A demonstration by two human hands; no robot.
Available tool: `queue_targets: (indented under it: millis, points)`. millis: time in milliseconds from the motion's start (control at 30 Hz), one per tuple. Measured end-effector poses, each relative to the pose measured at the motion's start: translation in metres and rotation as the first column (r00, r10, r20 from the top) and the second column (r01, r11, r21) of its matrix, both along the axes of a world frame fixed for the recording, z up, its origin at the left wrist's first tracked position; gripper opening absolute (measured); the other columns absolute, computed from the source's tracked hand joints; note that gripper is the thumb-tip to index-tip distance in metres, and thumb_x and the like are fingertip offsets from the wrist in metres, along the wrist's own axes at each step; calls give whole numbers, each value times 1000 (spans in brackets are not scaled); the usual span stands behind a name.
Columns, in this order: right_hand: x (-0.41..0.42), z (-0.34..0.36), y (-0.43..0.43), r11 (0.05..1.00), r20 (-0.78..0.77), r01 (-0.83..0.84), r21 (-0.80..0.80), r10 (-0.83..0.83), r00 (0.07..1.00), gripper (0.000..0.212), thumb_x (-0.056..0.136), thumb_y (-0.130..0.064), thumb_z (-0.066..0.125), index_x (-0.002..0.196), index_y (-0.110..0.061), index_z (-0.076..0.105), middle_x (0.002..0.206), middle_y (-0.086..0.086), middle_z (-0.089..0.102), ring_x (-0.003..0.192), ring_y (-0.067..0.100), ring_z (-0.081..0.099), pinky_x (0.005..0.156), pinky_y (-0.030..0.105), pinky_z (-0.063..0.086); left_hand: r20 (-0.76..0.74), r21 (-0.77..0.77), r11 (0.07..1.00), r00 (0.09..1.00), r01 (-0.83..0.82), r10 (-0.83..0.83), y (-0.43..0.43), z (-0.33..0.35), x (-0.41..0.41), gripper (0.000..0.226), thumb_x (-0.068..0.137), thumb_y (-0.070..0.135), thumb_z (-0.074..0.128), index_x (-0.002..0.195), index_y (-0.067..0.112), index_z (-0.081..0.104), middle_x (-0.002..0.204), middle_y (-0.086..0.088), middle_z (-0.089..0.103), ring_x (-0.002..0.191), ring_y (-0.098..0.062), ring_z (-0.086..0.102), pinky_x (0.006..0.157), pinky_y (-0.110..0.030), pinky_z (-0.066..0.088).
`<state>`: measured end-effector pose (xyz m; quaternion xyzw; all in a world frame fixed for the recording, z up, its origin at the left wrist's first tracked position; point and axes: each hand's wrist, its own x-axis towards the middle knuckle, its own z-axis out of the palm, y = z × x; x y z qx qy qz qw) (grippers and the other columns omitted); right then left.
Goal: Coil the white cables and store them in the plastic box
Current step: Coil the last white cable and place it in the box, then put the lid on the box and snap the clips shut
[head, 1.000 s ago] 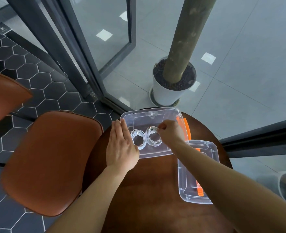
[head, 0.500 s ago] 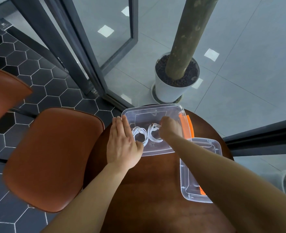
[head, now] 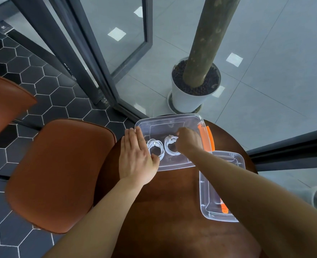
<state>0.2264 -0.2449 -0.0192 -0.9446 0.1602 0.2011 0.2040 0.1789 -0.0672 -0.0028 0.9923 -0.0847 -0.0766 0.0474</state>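
Lying side by side in the clear plastic box, frame centre, on a round wooden table: left cable coil and right cable coil, both white.
Left hand: flat, fingers straight, against the box's left wall.
Right hand: inside the box at the right cable coil, fingers curled; cannot tell whether they pinch it.
Clear lid: lower right.

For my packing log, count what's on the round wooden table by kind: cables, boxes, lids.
Coiled white cables: 2
Clear plastic box with orange latch: 1
Clear plastic lid: 1
Total: 4
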Motion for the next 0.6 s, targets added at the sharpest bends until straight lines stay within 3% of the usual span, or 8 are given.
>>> queue_targets:
  millis: [200, 400, 467, 600]
  points:
    - [-7, 23, -3, 997, 43, 13, 72, -16, 999, 33, 84, -14, 74, 117, -16, 68, 113, 7, 73, 101, 28, 68, 86, 37, 58, 2, 26, 1000, 1000, 5, -5, -1, 5, 0, 95, 85, 45, 52, 154, -8, 12, 156, -33, 25, 148, -43, 25, 122, -50, 23]
    - [-31, 55, -9, 979, 99, 66, 193, -86, 991, 33, 87, -18, 68, 120, -20, 68, 115, 2, 73, 104, 23, 67, 87, 31, 55, 34, 27, 1000, 999, 4, -5, -3, 13, -4, 91, 96, 57, 39, 155, -6, 11, 161, -33, 12, 150, -44, 20, 122, -51, 22]
    - [-40, 70, -14, 977, 110, 66, 204, -90, 990, 31, 89, -22, 67, 121, -22, 68, 115, 0, 74, 101, 22, 69, 86, 31, 56, 56, 13, 1000, 998, 14, -15, -3, 20, -7, 87, 98, 57, 38, 155, -3, 13, 161, -31, 14, 150, -43, 20, 122, -50, 23]
    - [-62, 89, -30, 975, 145, 92, 203, -122, 982, 27, 93, -26, 61, 118, -25, 69, 113, 1, 75, 100, 24, 69, 89, 33, 56, 100, -44, 996, 992, 79, -75, -15, 41, -17, 80, 95, 46, 53, 153, -2, 25, 157, -29, 27, 147, -43, 26, 121, -51, 27]
